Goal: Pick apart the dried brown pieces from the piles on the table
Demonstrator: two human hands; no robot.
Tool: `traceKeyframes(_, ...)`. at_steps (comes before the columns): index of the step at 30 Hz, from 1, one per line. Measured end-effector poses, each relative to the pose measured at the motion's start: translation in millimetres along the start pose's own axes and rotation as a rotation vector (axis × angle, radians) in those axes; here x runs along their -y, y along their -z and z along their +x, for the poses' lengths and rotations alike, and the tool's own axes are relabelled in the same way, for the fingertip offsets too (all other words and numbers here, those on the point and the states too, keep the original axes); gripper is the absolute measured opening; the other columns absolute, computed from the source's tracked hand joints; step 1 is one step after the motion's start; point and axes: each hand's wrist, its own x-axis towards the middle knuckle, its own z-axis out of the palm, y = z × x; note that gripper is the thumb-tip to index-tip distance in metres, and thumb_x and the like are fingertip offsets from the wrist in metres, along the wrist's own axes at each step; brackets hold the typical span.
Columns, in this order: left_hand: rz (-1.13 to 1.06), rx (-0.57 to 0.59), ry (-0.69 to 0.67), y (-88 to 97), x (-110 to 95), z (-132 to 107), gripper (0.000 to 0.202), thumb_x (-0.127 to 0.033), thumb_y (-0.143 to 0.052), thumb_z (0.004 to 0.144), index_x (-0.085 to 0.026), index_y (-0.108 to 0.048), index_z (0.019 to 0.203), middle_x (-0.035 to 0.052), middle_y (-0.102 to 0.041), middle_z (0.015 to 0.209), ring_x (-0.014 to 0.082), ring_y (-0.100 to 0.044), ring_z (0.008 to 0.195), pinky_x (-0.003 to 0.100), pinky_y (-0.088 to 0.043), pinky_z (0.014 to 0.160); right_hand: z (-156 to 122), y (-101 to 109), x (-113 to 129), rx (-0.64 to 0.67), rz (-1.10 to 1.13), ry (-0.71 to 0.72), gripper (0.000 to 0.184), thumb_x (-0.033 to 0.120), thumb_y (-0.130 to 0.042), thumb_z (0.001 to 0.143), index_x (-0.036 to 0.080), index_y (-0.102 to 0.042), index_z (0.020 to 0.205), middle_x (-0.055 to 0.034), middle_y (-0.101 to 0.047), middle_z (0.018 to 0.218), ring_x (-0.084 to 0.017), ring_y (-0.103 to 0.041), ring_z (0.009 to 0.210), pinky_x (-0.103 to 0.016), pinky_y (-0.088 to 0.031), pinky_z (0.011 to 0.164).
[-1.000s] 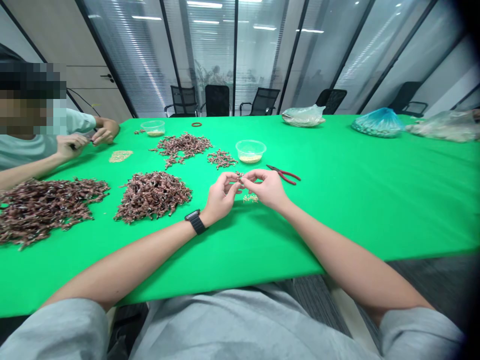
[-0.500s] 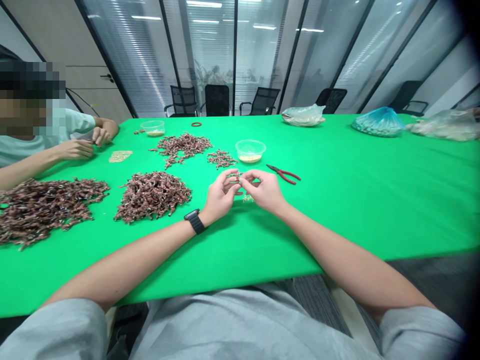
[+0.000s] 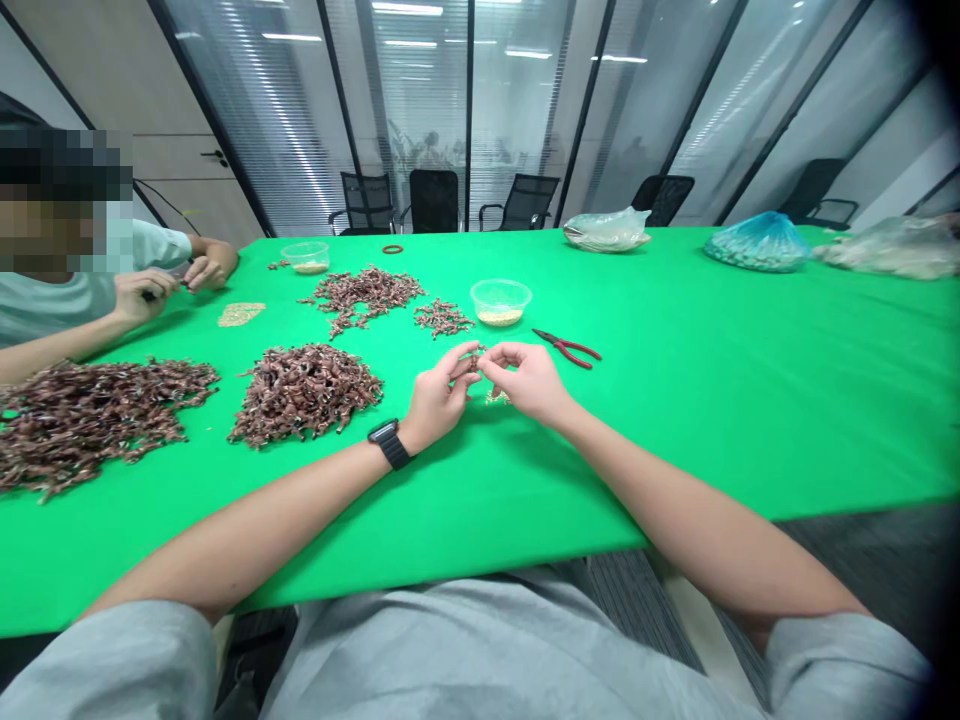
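Observation:
My left hand (image 3: 441, 395), with a black watch on its wrist, pinches a small brown piece (image 3: 475, 363) at its fingertips. Against the same piece press the closed fingertips of my right hand (image 3: 531, 380), which hide much of it. Beneath the hands lies a little heap of pale bits (image 3: 497, 398) on the green cloth. Just beyond them stands a clear round tub (image 3: 501, 293) with pale yellowish bits at its bottom. Red-handled pliers (image 3: 568, 347) rest to the right of the tub. A small pile of brown pieces (image 3: 442, 318) is left of it.
Larger brown piles (image 3: 307, 393) spread leftward over the green table (image 3: 712, 400). At the left a co-worker's hands (image 3: 150, 292) handle something small and dark. A second tub (image 3: 306, 256) and a reddish ring (image 3: 392, 249) sit far back. Filled plastic bags (image 3: 757, 243) stand along the far right.
My fingers have shifted slightly around the brown piece, the left thumb moving up a little. The co-worker's nearer hand has turned and lifted, showing a dark object.

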Motion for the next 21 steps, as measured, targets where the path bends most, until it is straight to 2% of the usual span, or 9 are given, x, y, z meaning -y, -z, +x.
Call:
traceKeyframes(2, 0.056, -0.002, -0.037, 0.7, -1, -1, 0.044, -0.024, -0.057, 0.096, -0.025, -0.055, 0.14, 0.0062, -0.073, 0.123, 0.0204, -0.075, 0.096, 0.033, -0.065, 0.081, 1, 2, 3, 0.044, 0.143, -0.161, 0.025, 0.041, -0.072, 0.074, 0.017, -0.068, 0.073, -0.0018, -0.063, 0.065, -0.013, -0.056, 0.054, -0.027, -0.045, 0.051)
traceKeyframes(4, 0.07, 0.002, -0.051, 0.8, -2, -1, 0.044, -0.023, -0.057, 0.096, -0.026, -0.055, 0.14, 0.0051, -0.073, 0.123, 0.0201, -0.075, 0.096, 0.035, -0.064, 0.086, 2, 4, 5, 0.065, 0.232, -0.261, 0.025, 0.04, -0.077, 0.069, 0.016, -0.069, 0.07, -0.0004, -0.06, 0.061, -0.011, -0.053, 0.054, -0.025, -0.045, 0.05)
traceKeyframes(7, 0.037, 0.008, -0.036, 0.3, -4, -1, 0.044, -0.026, -0.059, 0.095, -0.026, -0.055, 0.14, 0.0054, -0.074, 0.121, 0.0197, -0.076, 0.089, 0.033, -0.065, 0.078, 4, 8, 3, 0.085, 0.274, -0.304, 0.025, 0.039, -0.082, 0.065, 0.016, -0.071, 0.069, -0.0002, -0.059, 0.062, -0.01, -0.051, 0.057, -0.023, -0.046, 0.05)
traceKeyframes(10, -0.024, 0.02, 0.007, -0.3, -4, 0, 0.045, -0.031, -0.062, 0.095, -0.025, -0.056, 0.139, 0.0065, -0.074, 0.12, 0.0201, -0.076, 0.082, 0.029, -0.065, 0.06, 6, 13, -2, 0.11, 0.261, -0.274, 0.028, 0.042, -0.084, 0.065, 0.017, -0.074, 0.073, -0.0017, -0.063, 0.066, -0.011, -0.053, 0.06, -0.023, -0.046, 0.051)
traceKeyframes(12, -0.067, 0.022, 0.041, -0.9, -4, 0, 0.046, -0.034, -0.064, 0.094, -0.024, -0.057, 0.138, 0.0071, -0.074, 0.12, 0.0214, -0.076, 0.083, 0.029, -0.065, 0.055, 7, 15, -5, 0.126, 0.243, -0.24, 0.029, 0.043, -0.084, 0.066, 0.018, -0.075, 0.077, -0.0026, -0.066, 0.069, -0.011, -0.054, 0.061, -0.023, -0.045, 0.051)
traceKeyframes(21, -0.223, 0.032, 0.138, -2.7, -6, 1, 0.051, -0.041, -0.068, 0.091, -0.022, -0.057, 0.137, 0.0104, -0.073, 0.122, 0.0266, -0.075, 0.095, 0.028, -0.066, 0.055, 8, 18, -6, 0.149, 0.112, -0.066, 0.032, 0.047, -0.079, 0.074, 0.016, -0.076, 0.085, -0.0063, -0.073, 0.078, -0.013, -0.06, 0.06, -0.025, -0.048, 0.052)
